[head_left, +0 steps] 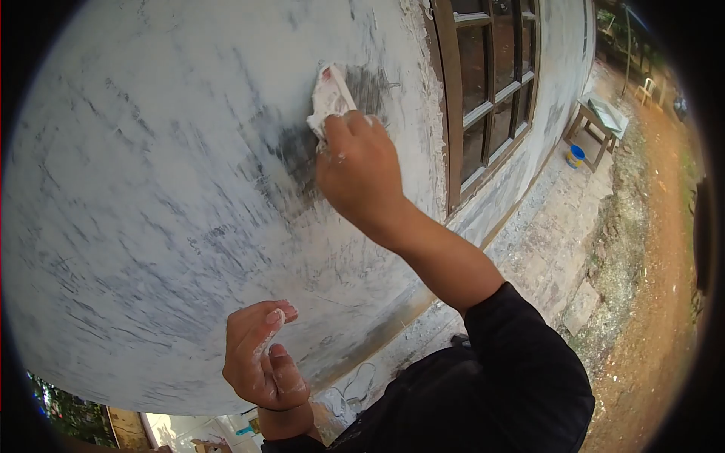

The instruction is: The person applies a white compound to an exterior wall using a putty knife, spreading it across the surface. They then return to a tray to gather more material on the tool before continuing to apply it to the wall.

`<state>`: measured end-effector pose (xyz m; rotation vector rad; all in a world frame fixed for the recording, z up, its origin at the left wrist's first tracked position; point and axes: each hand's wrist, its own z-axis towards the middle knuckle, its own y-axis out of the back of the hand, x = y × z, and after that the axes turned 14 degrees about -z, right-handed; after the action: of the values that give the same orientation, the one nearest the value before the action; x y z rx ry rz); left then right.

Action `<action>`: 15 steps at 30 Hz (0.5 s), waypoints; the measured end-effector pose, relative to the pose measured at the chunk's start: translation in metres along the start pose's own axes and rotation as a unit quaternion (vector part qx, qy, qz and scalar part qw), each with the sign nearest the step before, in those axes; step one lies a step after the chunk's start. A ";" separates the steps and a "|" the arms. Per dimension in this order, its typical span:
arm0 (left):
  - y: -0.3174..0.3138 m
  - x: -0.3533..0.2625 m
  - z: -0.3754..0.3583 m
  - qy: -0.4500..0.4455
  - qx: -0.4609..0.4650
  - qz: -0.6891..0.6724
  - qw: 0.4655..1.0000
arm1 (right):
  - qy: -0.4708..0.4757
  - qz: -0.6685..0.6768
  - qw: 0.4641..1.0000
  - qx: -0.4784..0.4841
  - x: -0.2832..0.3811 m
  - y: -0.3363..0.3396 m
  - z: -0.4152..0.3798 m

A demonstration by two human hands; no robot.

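Observation:
My right hand (361, 170) is closed around a flat putty scraper (331, 94) thickly coated in white paste. The tool lies against the wall (189, 113), next to a dark grey patch (291, 155). White smears cover the fingers of that hand. Lower down, my left hand (264, 359) is raised near the wall with fingers loosely bent and the thumb apart. White paste sticks to its fingertips and inner side, and no tool shows in it. The wall is whitish with many dark streaks.
A brown-framed window (491, 90) with white bars is set into the wall to the right. Beyond it stand a wooden table (585, 128) and a blue bucket (575, 156) on the paved strip. A dirt path (653, 302) runs along the right side, with a yellow chair (646, 89) farther off.

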<state>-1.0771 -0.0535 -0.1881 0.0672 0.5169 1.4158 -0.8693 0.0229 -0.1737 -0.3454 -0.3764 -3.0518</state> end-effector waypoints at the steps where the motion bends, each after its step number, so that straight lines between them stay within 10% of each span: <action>1: 0.002 0.000 0.000 -0.001 0.001 0.000 1.000 | 0.002 0.026 1.000 0.012 0.026 -0.004 -0.008; 6: 0.007 -0.004 0.003 -0.006 -0.013 0.005 1.000 | 0.009 0.167 0.985 0.035 0.069 0.017 -0.031; 15: -0.026 0.007 0.016 0.013 0.024 -0.017 0.999 | -0.158 0.305 0.931 0.122 -0.072 -0.012 -0.033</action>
<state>-1.0467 -0.0473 -0.1855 0.0791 0.5710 1.3732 -0.8070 0.0275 -0.2236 -0.7730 -0.5345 -2.3133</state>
